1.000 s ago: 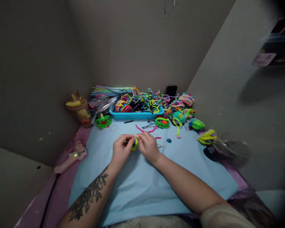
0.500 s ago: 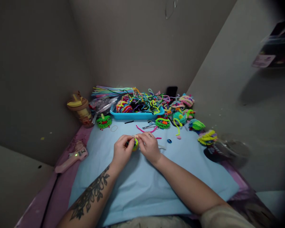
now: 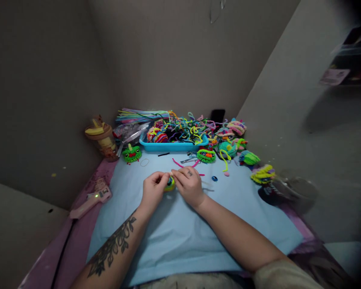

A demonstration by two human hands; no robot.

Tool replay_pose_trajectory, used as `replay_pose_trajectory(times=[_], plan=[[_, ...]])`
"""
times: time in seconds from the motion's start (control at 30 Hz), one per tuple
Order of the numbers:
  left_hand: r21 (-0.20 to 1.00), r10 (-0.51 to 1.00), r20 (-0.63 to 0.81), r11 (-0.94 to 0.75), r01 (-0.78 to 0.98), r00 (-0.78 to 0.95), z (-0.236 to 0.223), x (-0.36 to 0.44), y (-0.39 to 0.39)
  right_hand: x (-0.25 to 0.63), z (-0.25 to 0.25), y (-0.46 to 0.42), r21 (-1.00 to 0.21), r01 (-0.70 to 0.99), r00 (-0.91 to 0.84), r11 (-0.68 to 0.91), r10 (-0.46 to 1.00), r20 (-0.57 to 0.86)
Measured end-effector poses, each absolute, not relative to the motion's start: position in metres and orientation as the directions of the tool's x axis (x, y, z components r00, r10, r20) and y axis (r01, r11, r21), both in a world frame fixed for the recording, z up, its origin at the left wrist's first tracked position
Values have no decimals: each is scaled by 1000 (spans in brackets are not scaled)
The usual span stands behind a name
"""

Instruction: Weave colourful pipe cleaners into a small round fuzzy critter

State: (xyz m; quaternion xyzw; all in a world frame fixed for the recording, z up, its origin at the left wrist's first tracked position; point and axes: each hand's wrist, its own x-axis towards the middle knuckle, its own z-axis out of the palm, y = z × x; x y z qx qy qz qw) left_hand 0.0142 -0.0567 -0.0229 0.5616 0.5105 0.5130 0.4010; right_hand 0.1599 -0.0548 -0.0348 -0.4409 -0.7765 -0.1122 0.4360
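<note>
My left hand (image 3: 154,189) is closed, its thumb and fingers pinching a small yellow-green pipe-cleaner figure (image 3: 170,185) with a dark blue spot on it. At the figure's top, my right hand (image 3: 190,186) is closed too, fingertips pressed together on a small pale bit. Fingers partly hide both the figure and this bit. Just beyond the hands lie a pink pipe cleaner (image 3: 177,163) and a metal tool (image 3: 187,161), perhaps tweezers or scissors. A blue oval piece (image 3: 214,178) rests on the cloth to the right.
A blue tray (image 3: 174,147) heaped with pipe cleaners stands at the back. Finished-looking fuzzy figures, among them a green one (image 3: 131,154) and a yellow one (image 3: 263,174), sit around it. A pink glue gun (image 3: 92,201) lies left, near a tan cup (image 3: 104,140).
My right hand's fingers have shifted slightly over the top of the figure and turned a little. The left hand has moved slightly left, and the figure has tilted a bit.
</note>
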Motion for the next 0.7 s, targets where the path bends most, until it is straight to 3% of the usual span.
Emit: replay_pose_trajectory(times=[0.27,0.7], plan=[[984,989,143,-138,110,-39,-23,14,-55,159,-36,-55,-218,784,-218,581,587,780],[969,981,183,-169,178,-66,-20,15,-56,157,-43,-52,-286,759,-213,584,639,739]])
